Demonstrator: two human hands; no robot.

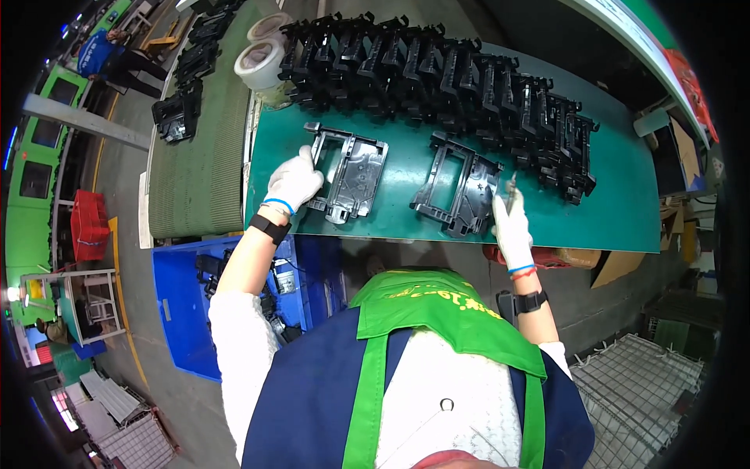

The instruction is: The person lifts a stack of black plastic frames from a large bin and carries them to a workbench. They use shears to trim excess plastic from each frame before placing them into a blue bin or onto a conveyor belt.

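Observation:
Two black plastic frames lie apart on the green tabletop. My white-gloved left hand [295, 183] is closed on the left edge of the left frame [361, 176], which has a rectangular opening on one side. The other frame [473, 191] rests to its right, tilted slightly, with its opening on the left. Just beyond its right edge is my gloved right hand [512, 228], fingers pinched around a small thin tool [512, 184] with a metallic-looking tip. The tool's exact kind is too small to make out.
A long row of black frames [449, 78] stands packed along the table's far side. Tape rolls [258, 62] sit at the far left corner. Left of the table runs a green conveyor belt [199, 172] carrying more parts. Below it stands a blue bin [181, 313] with black pieces inside.

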